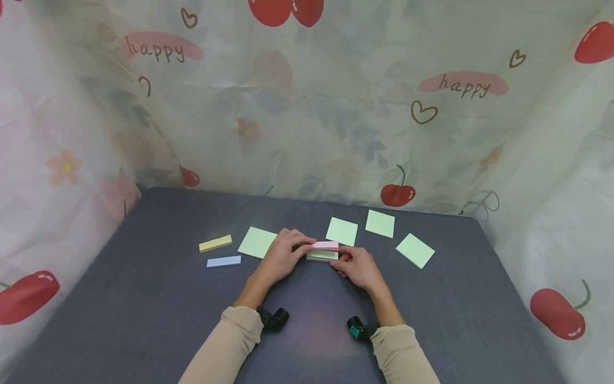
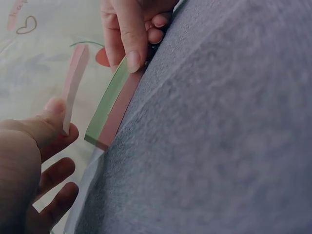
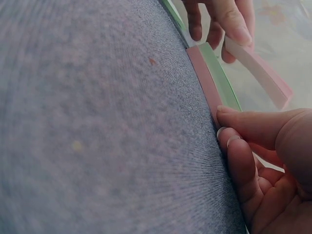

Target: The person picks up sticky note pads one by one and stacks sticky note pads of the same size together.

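My left hand (image 1: 282, 257) pinches one end of a narrow pink sticky-note pad (image 1: 327, 245) between thumb and fingers. That pad (image 2: 76, 73) is held a little above a small stack, apart from it in both wrist views. A narrow green pad (image 3: 222, 75) forms the stack's upper layer, with a second pink pad (image 3: 204, 80) beneath it on the table. At the stack's right end, my right hand (image 1: 362, 268) grips the layers with its thumb and curled fingers. Its thumb tip lies over the near side of the two pads.
Left of the hands lie a yellow strip pad (image 1: 215, 244) and a blue strip pad (image 1: 224, 261). Several square pale green pads are spread behind and beside the hands, one (image 1: 256, 242) near the left hand, another (image 1: 415, 250) farther right. A printed curtain (image 1: 307, 149) borders the dark table (image 1: 144, 298).
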### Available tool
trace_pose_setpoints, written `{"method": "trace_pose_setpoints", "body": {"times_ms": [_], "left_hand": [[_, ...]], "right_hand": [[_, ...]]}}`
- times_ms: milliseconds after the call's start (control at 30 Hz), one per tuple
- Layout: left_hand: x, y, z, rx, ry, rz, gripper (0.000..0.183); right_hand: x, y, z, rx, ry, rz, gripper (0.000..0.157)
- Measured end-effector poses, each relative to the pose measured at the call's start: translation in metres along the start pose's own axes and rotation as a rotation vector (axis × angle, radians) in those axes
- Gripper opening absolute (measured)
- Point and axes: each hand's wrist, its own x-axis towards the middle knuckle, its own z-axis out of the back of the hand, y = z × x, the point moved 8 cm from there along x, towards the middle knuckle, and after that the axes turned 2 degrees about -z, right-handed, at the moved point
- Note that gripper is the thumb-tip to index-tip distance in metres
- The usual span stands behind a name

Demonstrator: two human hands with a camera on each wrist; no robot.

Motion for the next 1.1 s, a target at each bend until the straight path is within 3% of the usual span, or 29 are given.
{"method": "trace_pose_setpoints", "body": {"times_ms": [533, 1100], "left_hand": [[-0.001, -0.001, -0.005, 0.049, 0.023, -0.006, 0.020], [-0.002, 0.017, -0.012, -0.011, 0.089, 0.104, 0.034]], "right_hand": [[0.000, 0.001, 0.000, 0.023, -0.006, 0.010, 0.029], [-0.001, 0.000, 0.001, 0.073, 0.016, 0.022, 0.031]]}}
